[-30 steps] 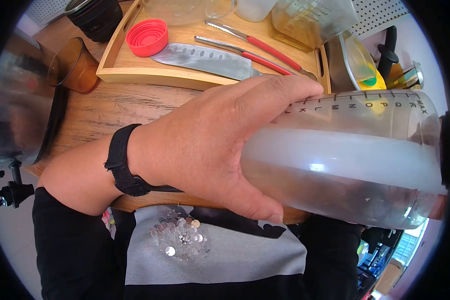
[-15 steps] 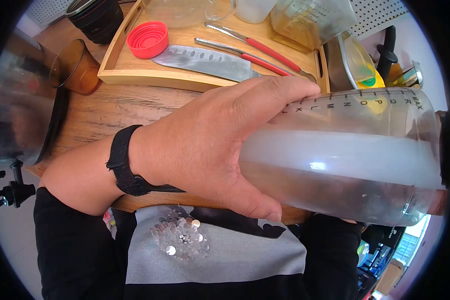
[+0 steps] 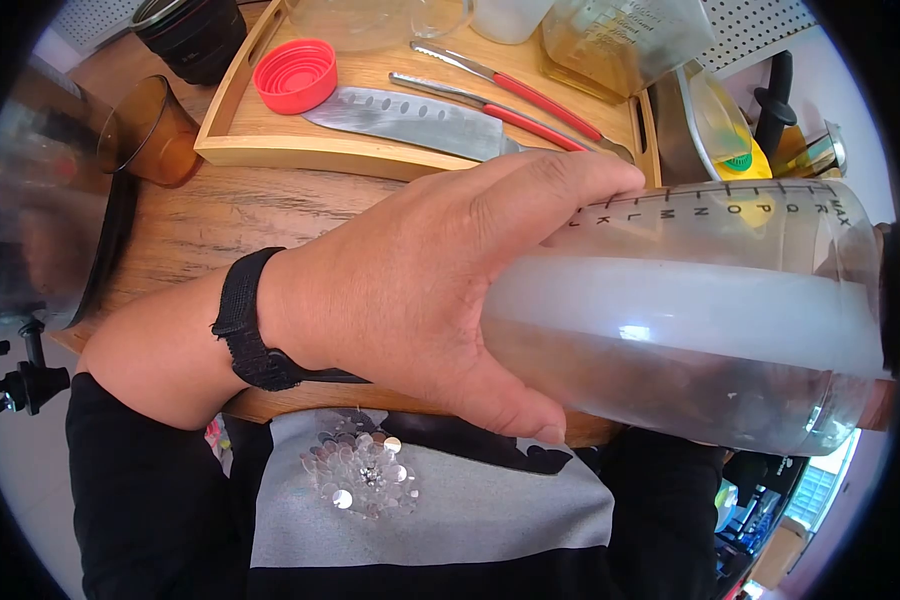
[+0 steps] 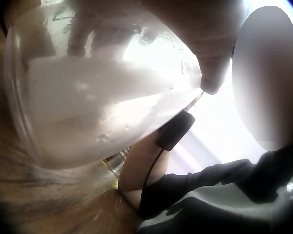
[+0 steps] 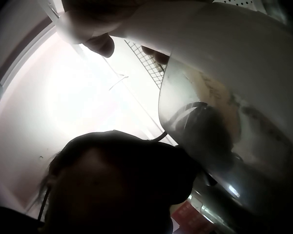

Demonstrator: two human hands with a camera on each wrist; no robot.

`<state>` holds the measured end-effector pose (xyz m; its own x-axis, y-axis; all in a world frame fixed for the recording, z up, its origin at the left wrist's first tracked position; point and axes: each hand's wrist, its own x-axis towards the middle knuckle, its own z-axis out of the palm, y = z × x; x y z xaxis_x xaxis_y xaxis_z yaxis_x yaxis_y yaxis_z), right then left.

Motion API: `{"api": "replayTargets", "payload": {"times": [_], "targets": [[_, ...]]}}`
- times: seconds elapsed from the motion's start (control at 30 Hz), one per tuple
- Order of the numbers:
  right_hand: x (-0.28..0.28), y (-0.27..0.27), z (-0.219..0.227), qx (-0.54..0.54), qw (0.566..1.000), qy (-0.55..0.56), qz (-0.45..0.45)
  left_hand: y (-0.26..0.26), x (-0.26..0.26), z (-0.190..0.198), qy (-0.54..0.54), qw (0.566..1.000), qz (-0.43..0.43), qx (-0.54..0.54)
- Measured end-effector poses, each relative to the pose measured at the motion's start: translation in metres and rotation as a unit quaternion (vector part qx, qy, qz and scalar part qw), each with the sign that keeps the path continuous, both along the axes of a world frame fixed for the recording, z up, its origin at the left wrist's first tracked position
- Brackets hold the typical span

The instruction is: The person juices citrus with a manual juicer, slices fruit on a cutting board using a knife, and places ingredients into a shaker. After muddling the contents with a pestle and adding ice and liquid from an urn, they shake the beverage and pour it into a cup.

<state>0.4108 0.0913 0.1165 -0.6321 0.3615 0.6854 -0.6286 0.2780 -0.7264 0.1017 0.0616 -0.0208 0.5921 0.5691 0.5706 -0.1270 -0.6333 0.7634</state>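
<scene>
My left hand (image 3: 410,280), with a black strap at its wrist, grips one end of a large clear plastic jar (image 3: 660,400) held sideways over the table's front edge. Dark letters and a MAX mark run along the jar's wall, and a broad pale band crosses it. Little of my right hand (image 3: 878,405) shows; it is beside the far, MAX-marked end, mostly hidden by the jar. In the left wrist view the jar (image 4: 88,141) spreads across the upper left, with the left thumb along its edge. I cannot tell how the right fingers lie.
Behind the hands, a wooden tray (image 3: 300,155) bears a red ridged lid (image 3: 295,75), a knife (image 3: 410,122), two red-handled tools (image 3: 545,97) and a jug (image 3: 625,45) of amber liquid. A brown glass (image 3: 160,135) and a black lens-like cylinder (image 3: 195,35) stand left.
The jar and left hand shift slightly left, then back right. Its letters move along with it. The left hand keeps its grip throughout.
</scene>
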Motion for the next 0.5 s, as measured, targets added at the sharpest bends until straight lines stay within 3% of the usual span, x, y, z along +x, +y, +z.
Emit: {"api": "replayTargets", "payload": {"times": [0.17, 0.23, 0.27, 0.43, 0.5], "targets": [[-0.002, -0.005, 0.0, 0.016, 0.997, -0.024, -0.069, 0.001, 0.002, 0.0, 0.0, 1.0, 0.003, 0.006], [0.005, 0.008, -0.002, 0.018, 0.999, 0.003, 0.032, 0.001, 0.004, -0.001, -0.006, 1.0, 0.004, 0.006], [0.005, 0.007, 0.0, 0.017, 0.999, 0.003, 0.032, 0.001, 0.004, -0.001, -0.007, 1.0, 0.004, 0.005], [0.006, -0.008, 0.011, 0.016, 0.996, -0.069, -0.051, 0.001, 0.003, -0.001, -0.005, 1.0, 0.002, 0.0], [-0.001, -0.009, 0.005, 0.006, 0.998, -0.047, -0.046, 0.001, 0.002, -0.001, -0.002, 1.0, 0.002, 0.004]]}}
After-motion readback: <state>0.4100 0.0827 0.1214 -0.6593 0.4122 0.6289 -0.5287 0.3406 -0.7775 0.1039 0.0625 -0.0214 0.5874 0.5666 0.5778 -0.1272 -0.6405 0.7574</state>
